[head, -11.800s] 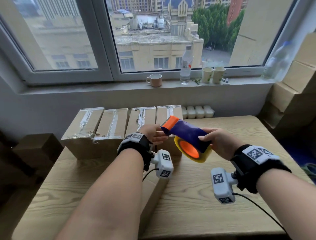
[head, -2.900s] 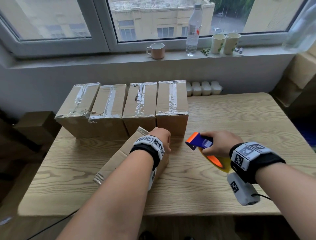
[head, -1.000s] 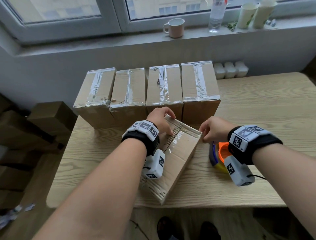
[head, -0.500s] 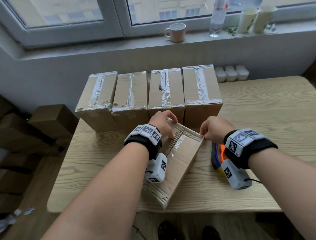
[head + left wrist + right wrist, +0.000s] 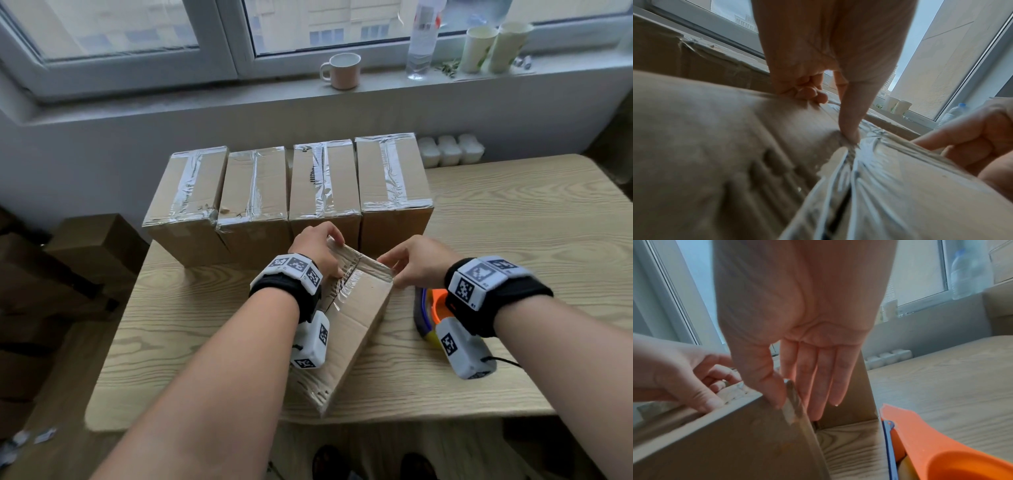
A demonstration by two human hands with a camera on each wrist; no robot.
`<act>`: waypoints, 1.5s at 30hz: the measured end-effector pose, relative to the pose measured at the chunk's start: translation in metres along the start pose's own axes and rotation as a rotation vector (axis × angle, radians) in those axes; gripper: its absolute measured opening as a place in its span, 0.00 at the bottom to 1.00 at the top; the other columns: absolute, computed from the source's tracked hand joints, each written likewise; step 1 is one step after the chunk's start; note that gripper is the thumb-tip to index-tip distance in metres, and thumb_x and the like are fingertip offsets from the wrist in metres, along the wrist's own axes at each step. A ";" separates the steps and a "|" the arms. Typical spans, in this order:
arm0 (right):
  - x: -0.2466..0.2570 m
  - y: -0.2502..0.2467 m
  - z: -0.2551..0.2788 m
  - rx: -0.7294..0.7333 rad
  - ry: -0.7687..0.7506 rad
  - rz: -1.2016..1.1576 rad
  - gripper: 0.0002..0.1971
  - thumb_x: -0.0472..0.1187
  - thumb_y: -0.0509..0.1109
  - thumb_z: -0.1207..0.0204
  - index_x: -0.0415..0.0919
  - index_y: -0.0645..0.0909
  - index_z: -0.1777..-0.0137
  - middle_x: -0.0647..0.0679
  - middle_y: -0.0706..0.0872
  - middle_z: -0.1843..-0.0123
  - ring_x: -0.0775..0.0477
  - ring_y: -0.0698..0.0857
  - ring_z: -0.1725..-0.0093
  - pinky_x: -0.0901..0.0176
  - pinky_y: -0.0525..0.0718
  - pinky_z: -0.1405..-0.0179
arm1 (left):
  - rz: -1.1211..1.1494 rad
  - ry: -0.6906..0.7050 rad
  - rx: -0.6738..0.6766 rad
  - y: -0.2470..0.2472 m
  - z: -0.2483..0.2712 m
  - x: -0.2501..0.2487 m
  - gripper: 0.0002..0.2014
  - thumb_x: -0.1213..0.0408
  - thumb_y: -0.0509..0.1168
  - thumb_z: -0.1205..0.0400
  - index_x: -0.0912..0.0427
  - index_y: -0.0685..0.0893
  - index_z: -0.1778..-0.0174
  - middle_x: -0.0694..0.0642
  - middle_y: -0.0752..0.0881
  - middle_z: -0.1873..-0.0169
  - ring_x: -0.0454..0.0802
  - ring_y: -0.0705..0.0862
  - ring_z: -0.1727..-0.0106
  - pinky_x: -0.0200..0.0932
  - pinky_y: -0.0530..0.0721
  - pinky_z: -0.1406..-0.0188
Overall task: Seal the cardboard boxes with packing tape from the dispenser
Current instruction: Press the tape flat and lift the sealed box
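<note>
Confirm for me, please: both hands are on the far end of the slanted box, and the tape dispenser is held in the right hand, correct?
Not quite. The tape dispenser lies on the table beneath the right wrist, as the head view shows. The right hand and left hand are both on the far end of the slanted box.

The head camera looked forward and down from above, taking in the whole pale wooden table [image 5: 513,219] and the window beyond. The left wrist camera sat close behind the left hand [image 5: 818,48], skimming low along the brown cardboard box with clear tape [image 5: 715,146] toward the window. The right wrist camera looked along the right hand [image 5: 797,321], very near, toward the same box's far end. All three shared that far end, where both hands met.
</note>
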State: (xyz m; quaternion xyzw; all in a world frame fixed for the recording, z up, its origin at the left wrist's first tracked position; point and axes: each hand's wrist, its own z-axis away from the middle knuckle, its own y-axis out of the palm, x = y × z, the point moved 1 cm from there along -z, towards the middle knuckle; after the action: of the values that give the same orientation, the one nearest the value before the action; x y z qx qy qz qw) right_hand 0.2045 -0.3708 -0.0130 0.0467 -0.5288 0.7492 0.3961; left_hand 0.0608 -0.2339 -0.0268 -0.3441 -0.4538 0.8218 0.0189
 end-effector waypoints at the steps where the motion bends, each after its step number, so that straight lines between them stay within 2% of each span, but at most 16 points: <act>1: -0.001 0.003 -0.001 -0.070 0.013 -0.006 0.23 0.45 0.80 0.33 0.53 0.85 0.36 0.55 0.90 0.51 0.56 0.87 0.50 0.63 0.82 0.48 | 0.008 -0.002 -0.015 0.000 0.000 0.001 0.25 0.65 0.82 0.36 0.46 0.81 0.46 0.52 0.79 0.42 0.52 0.80 0.42 0.47 0.81 0.42; 4: -0.009 0.007 -0.004 -0.263 0.146 -0.119 0.24 0.43 0.73 0.27 0.45 0.80 0.29 0.46 0.90 0.44 0.45 0.88 0.45 0.51 0.84 0.39 | 0.107 -0.063 -0.106 0.000 0.005 0.005 0.32 0.59 0.79 0.32 0.49 0.76 0.33 0.54 0.82 0.40 0.53 0.82 0.41 0.43 0.79 0.40; 7: -0.008 0.003 -0.001 -0.192 0.273 -0.306 0.15 0.39 0.68 0.22 0.34 0.81 0.38 0.37 0.90 0.57 0.39 0.92 0.58 0.42 0.89 0.50 | 0.254 -0.180 -0.103 -0.002 0.011 0.012 0.41 0.57 0.80 0.33 0.51 0.71 0.24 0.55 0.82 0.37 0.55 0.82 0.38 0.49 0.80 0.34; 9: -0.006 0.002 0.005 -0.094 0.318 -0.338 0.12 0.36 0.65 0.20 0.27 0.81 0.43 0.33 0.90 0.57 0.37 0.92 0.63 0.41 0.90 0.54 | 0.238 -0.243 -0.053 -0.004 0.015 0.017 0.33 0.55 0.78 0.30 0.58 0.77 0.29 0.55 0.84 0.40 0.56 0.84 0.40 0.51 0.82 0.37; 11: -0.004 0.007 0.013 0.021 0.355 -0.349 0.13 0.36 0.64 0.19 0.25 0.79 0.42 0.33 0.88 0.59 0.36 0.91 0.66 0.43 0.90 0.58 | 0.238 -0.312 0.045 -0.003 0.020 0.020 0.23 0.52 0.75 0.27 0.65 0.85 0.43 0.58 0.89 0.53 0.58 0.89 0.50 0.54 0.87 0.45; 14: 0.001 0.022 0.023 0.155 0.402 -0.349 0.14 0.36 0.63 0.18 0.23 0.75 0.41 0.34 0.86 0.64 0.38 0.89 0.71 0.45 0.88 0.60 | 0.189 -0.384 0.254 0.001 0.035 0.020 0.21 0.47 0.69 0.22 0.66 0.82 0.62 0.61 0.86 0.66 0.59 0.87 0.61 0.54 0.87 0.47; 17: 0.006 0.027 0.029 0.151 0.422 -0.318 0.12 0.37 0.65 0.18 0.25 0.74 0.52 0.32 0.84 0.64 0.36 0.88 0.69 0.41 0.89 0.56 | 0.049 -0.347 0.318 -0.003 0.042 0.013 0.19 0.45 0.71 0.25 0.61 0.84 0.59 0.60 0.89 0.58 0.59 0.89 0.51 0.56 0.84 0.39; 20: 0.007 0.008 0.036 0.124 0.435 -0.259 0.12 0.37 0.66 0.20 0.27 0.76 0.59 0.34 0.86 0.70 0.38 0.88 0.72 0.47 0.88 0.66 | 0.046 -0.294 0.359 -0.019 0.049 -0.008 0.17 0.50 0.71 0.22 0.62 0.84 0.52 0.60 0.88 0.59 0.59 0.88 0.53 0.55 0.83 0.39; 23: 0.006 -0.025 0.050 0.081 0.429 -0.229 0.12 0.38 0.67 0.20 0.26 0.77 0.57 0.36 0.86 0.72 0.40 0.87 0.76 0.54 0.85 0.73 | 0.086 -0.231 0.391 -0.032 0.053 -0.034 0.21 0.53 0.70 0.21 0.69 0.84 0.42 0.62 0.89 0.57 0.61 0.88 0.49 0.52 0.82 0.38; 25: 0.006 -0.045 0.062 0.043 0.427 -0.234 0.12 0.38 0.66 0.19 0.26 0.77 0.53 0.36 0.86 0.71 0.42 0.87 0.78 0.58 0.84 0.76 | 0.078 -0.181 0.413 -0.039 0.053 -0.052 0.20 0.55 0.70 0.20 0.72 0.86 0.46 0.64 0.90 0.59 0.63 0.87 0.44 0.48 0.81 0.39; 28: 0.004 -0.069 0.082 -0.004 0.433 -0.229 0.12 0.40 0.64 0.17 0.29 0.76 0.56 0.36 0.86 0.70 0.45 0.86 0.79 0.60 0.83 0.76 | 0.022 -0.152 0.455 -0.047 0.054 -0.085 0.19 0.54 0.67 0.18 0.70 0.85 0.62 0.57 0.85 0.81 0.56 0.84 0.61 0.43 0.82 0.54; 31: -0.004 -0.093 0.099 -0.090 0.439 -0.233 0.12 0.39 0.64 0.17 0.28 0.76 0.55 0.36 0.85 0.69 0.45 0.86 0.78 0.59 0.83 0.75 | 0.009 -0.115 0.456 -0.052 0.056 -0.120 0.20 0.56 0.63 0.15 0.68 0.80 0.67 0.54 0.82 0.86 0.50 0.77 0.69 0.39 0.75 0.67; 35: -0.020 -0.129 0.112 -0.311 0.407 -0.219 0.13 0.37 0.68 0.20 0.25 0.81 0.44 0.36 0.85 0.66 0.43 0.86 0.74 0.56 0.85 0.73 | 0.020 -0.014 0.427 -0.050 0.046 -0.160 0.19 0.56 0.64 0.16 0.72 0.83 0.46 0.59 0.85 0.73 0.55 0.82 0.61 0.40 0.77 0.64; 40: -0.046 -0.163 0.108 -0.477 0.361 -0.229 0.06 0.39 0.70 0.22 0.37 0.86 0.51 0.40 0.88 0.64 0.44 0.89 0.66 0.49 0.91 0.58 | 0.205 0.002 0.408 -0.044 0.018 -0.204 0.22 0.60 0.65 0.16 0.74 0.74 0.33 0.66 0.81 0.46 0.61 0.82 0.39 0.54 0.76 0.30; 43: -0.064 -0.186 0.096 -0.517 0.359 -0.254 0.04 0.38 0.71 0.24 0.41 0.85 0.60 0.41 0.88 0.66 0.45 0.89 0.68 0.48 0.91 0.58 | 0.296 -0.021 0.448 -0.042 0.003 -0.226 0.25 0.62 0.62 0.14 0.75 0.68 0.26 0.66 0.75 0.43 0.63 0.79 0.31 0.54 0.78 0.32; 45: -0.078 -0.202 0.087 -0.534 0.352 -0.298 0.05 0.36 0.71 0.25 0.42 0.84 0.62 0.42 0.88 0.68 0.46 0.88 0.70 0.49 0.91 0.60 | 0.336 -0.025 0.464 -0.038 -0.009 -0.238 0.21 0.64 0.63 0.15 0.76 0.72 0.32 0.65 0.77 0.53 0.62 0.86 0.43 0.51 0.85 0.45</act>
State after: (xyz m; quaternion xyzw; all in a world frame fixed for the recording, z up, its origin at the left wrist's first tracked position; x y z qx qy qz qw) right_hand 0.3571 -0.4597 0.1400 -0.1118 -0.6172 0.5150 0.5842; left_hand 0.2372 -0.2870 0.1292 -0.3909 -0.1902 0.8994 -0.0450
